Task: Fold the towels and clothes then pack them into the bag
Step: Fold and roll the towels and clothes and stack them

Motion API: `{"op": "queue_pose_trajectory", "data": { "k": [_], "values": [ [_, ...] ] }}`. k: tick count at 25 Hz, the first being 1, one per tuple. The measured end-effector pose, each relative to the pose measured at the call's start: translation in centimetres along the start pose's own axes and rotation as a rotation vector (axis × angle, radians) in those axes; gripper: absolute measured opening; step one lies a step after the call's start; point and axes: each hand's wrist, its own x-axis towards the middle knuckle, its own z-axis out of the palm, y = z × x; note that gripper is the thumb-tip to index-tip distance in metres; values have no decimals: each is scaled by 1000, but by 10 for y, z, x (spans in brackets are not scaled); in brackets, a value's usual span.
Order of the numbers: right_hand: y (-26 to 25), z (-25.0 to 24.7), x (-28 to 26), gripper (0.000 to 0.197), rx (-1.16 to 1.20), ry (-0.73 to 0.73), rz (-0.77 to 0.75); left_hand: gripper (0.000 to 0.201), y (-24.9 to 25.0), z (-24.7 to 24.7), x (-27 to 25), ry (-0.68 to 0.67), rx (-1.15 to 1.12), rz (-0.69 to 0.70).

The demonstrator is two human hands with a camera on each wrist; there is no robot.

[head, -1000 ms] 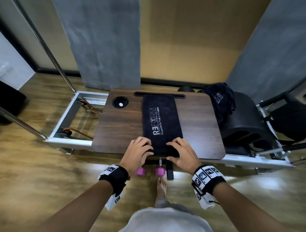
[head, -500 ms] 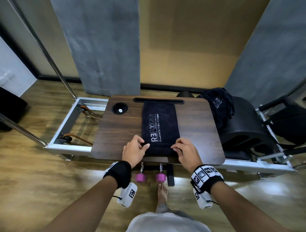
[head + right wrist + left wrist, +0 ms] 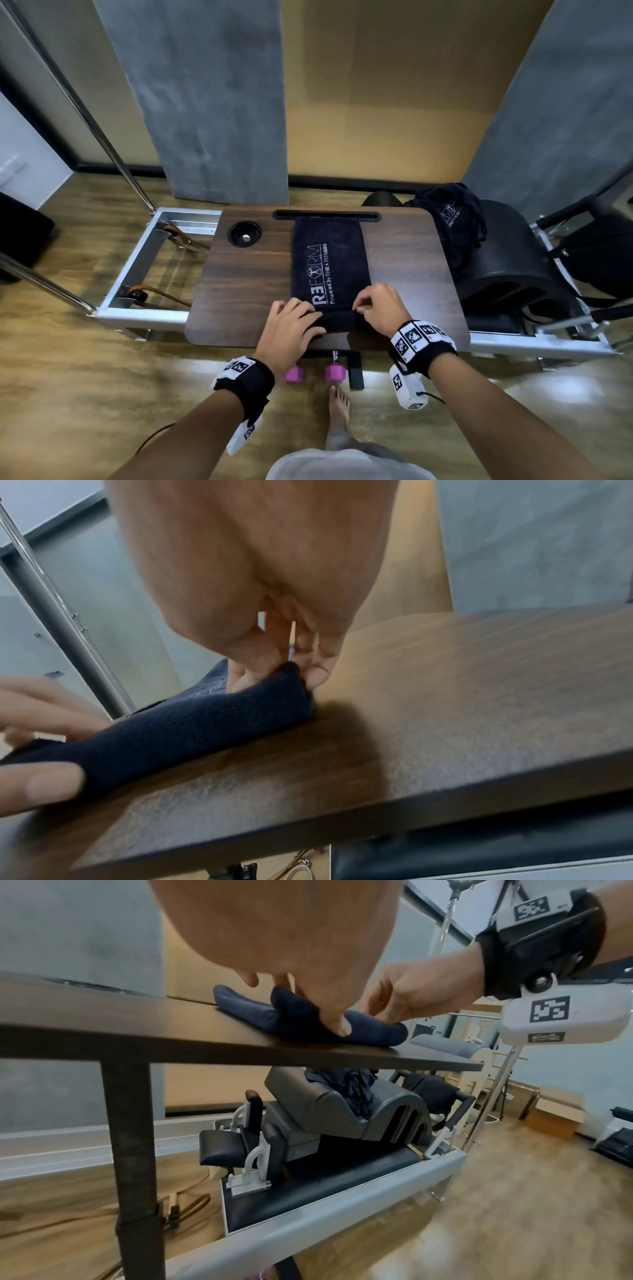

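A dark navy towel (image 3: 329,260) with white "REFORM" lettering lies lengthwise on the brown wooden table (image 3: 239,284). Its near end is turned over into a thick fold (image 3: 192,723). My left hand (image 3: 294,322) grips the left part of that fold, fingers over the top and thumb against the near side (image 3: 339,1028). My right hand (image 3: 373,308) pinches the fold's right corner (image 3: 294,669) between thumb and fingertips. A heap of dark clothing (image 3: 448,222) lies on the black arc barrel (image 3: 507,267) to the right. A black bag-like shape (image 3: 603,260) sits at the far right.
The table has a round cup hole (image 3: 245,233) and a slot (image 3: 325,216) at its far edge. It stands over a silver reformer frame (image 3: 144,311). Two pink dumbbells (image 3: 334,373) and my bare foot (image 3: 339,407) are on the wooden floor below.
Both hands took hold of the towel's near end and turned it over away from me, so the fold now lies just short of the lettering.
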Motion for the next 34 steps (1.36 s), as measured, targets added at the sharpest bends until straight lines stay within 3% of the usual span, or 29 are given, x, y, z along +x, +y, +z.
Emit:
{"op": "queue_pose_trajectory", "data": {
  "k": [2,5,6,8,11,13,16,18,20,25,28,31,34],
  "values": [
    [-1,-5,-3,21,-21,16,-23,18,-2,-1,7,-2,-66,-65],
    [-4,-5,-16,5,-121,212,-259,19,-5,-1,24,-74,-107,-204],
    [-5,-4,-21,8,-152,228,-338,22,-7,0,30,-107,-100,-238],
    [-2,0,-24,30,-226,155,-405,26,-11,2,41,-164,-78,-271],
    [-1,-1,-14,25,-279,56,-375,20,-10,2,47,-193,-67,-260],
    [-3,-3,-4,18,-270,18,-342,10,-9,1,43,-116,-145,-235],
    [-7,-5,11,21,-253,-40,-244,29,-12,-2,34,-20,-141,-166],
    [-10,-9,20,25,-242,-77,-170,39,-17,-3,33,-69,-94,-143],
    [-10,-12,26,28,-175,-80,-144,37,-21,-3,39,-117,-115,-185],
    [-6,-18,27,16,-118,85,-309,22,-28,0,71,-200,-123,-324],
    [2,-22,29,46,-234,15,-366,29,-32,5,81,-231,-119,-373],
    [2,-26,42,33,-239,-65,-391,32,-36,7,82,-215,-88,-350],
    [-4,-29,61,19,-131,-90,-296,38,-45,2,79,-122,-83,-297]
  ]
}}
